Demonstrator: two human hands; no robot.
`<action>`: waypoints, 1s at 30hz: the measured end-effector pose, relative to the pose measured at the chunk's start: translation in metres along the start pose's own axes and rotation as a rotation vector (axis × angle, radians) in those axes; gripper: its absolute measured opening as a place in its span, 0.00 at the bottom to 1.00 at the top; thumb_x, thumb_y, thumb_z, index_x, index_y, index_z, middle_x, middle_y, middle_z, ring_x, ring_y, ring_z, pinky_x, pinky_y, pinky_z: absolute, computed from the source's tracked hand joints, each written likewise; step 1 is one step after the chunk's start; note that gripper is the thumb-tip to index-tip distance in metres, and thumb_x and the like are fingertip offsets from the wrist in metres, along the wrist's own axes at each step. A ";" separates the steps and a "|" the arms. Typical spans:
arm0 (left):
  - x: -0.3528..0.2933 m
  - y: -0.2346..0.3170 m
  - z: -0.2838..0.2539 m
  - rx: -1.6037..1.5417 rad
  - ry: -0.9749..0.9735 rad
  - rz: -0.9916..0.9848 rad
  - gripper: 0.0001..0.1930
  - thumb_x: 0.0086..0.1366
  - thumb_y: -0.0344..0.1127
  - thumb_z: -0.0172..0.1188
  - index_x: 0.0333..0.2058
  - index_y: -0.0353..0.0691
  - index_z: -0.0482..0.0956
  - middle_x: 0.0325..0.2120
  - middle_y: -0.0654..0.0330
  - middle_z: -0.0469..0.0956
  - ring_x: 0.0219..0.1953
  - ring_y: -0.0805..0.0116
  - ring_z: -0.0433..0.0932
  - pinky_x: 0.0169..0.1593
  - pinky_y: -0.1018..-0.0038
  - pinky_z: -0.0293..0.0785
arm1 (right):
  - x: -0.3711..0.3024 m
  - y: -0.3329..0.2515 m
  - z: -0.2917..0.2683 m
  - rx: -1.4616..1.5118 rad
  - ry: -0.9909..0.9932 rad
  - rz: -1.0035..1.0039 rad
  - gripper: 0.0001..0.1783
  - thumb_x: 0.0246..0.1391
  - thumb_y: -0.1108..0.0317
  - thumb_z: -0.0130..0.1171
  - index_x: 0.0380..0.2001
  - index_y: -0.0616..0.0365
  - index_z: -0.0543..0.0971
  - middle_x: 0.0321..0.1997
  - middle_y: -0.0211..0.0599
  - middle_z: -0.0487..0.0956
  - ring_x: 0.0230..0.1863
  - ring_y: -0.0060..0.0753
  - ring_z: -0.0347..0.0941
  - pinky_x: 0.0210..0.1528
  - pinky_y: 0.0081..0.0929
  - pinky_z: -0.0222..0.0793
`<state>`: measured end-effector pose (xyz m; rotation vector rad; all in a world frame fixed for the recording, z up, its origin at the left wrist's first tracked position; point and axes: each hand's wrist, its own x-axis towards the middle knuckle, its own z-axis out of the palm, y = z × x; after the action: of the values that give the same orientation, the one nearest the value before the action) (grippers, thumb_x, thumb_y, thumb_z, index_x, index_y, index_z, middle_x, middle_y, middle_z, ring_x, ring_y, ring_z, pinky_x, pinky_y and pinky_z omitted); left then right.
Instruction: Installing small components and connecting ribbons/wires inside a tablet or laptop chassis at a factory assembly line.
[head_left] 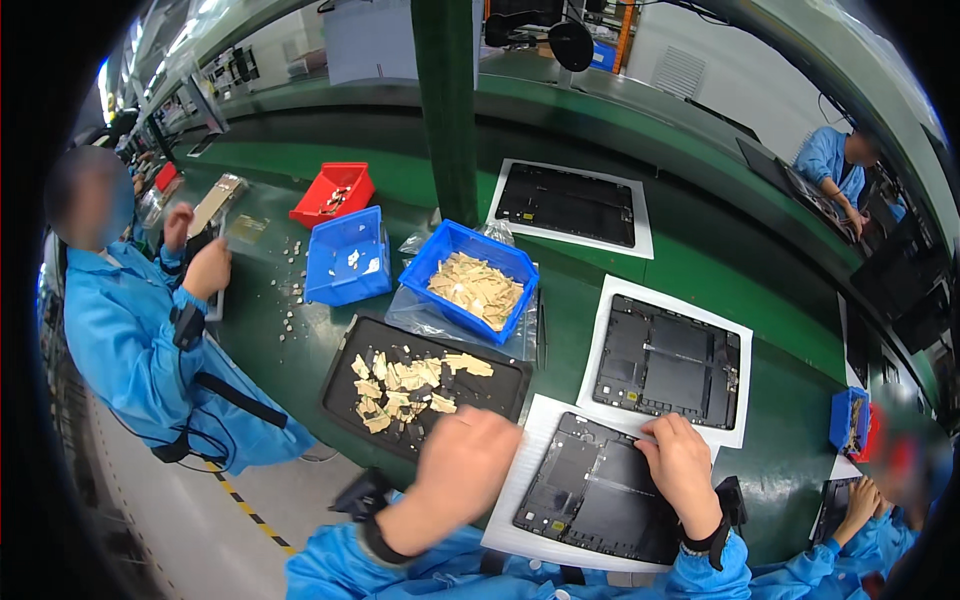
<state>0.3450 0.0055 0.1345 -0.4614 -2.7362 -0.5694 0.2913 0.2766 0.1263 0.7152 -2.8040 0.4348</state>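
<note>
In front of me a black tablet-like housing (600, 490) lies on a white foam sheet (510, 510). My right hand (680, 465) is at its upper right corner, fingers curled in and thumb near the index finger; whatever is between them is too small to make out. Blurred, my left hand (465, 460) hovers by the near right edge of a black tray (345, 385), its fingertips hidden behind the hand. Cream-coloured strips and scraps (400, 380), mixed with small dark pieces, are heaped in that tray.
Beyond the tray stand a blue bin (445, 240) of cream strips, another blue bin (345, 285) and a red bin (335, 175). More housings (665, 365) (565, 205) lie on white sheets. A green post (447, 110) rises behind. Co-workers (130, 330) sit or stand at both sides.
</note>
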 end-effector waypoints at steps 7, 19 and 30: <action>-0.010 -0.072 -0.025 0.069 0.079 -0.125 0.07 0.49 0.32 0.66 0.28 0.40 0.79 0.30 0.61 0.75 0.37 0.60 0.73 0.41 0.67 0.69 | -0.020 -0.027 -0.006 0.344 0.104 0.132 0.07 0.43 0.75 0.64 0.27 0.60 0.76 0.31 0.39 0.76 0.33 0.43 0.74 0.34 0.32 0.70; 0.001 -0.085 -0.036 -0.031 0.060 0.085 0.07 0.50 0.31 0.66 0.27 0.40 0.77 0.26 0.62 0.75 0.30 0.61 0.73 0.36 0.70 0.69 | -0.020 -0.070 -0.024 0.427 0.045 0.066 0.05 0.45 0.72 0.64 0.27 0.57 0.78 0.31 0.33 0.78 0.31 0.37 0.76 0.31 0.29 0.72; -0.006 -0.096 -0.028 -1.065 0.642 -0.587 0.04 0.66 0.27 0.52 0.33 0.32 0.73 0.24 0.60 0.76 0.25 0.76 0.75 0.29 0.81 0.72 | -0.003 -0.103 -0.012 0.605 -0.074 -0.047 0.04 0.48 0.69 0.62 0.27 0.55 0.77 0.29 0.33 0.78 0.30 0.39 0.76 0.30 0.30 0.71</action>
<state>0.3213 -0.0916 0.1252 0.3164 -1.7206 -1.9202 0.3467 0.1961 0.1603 0.9150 -2.7128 1.2992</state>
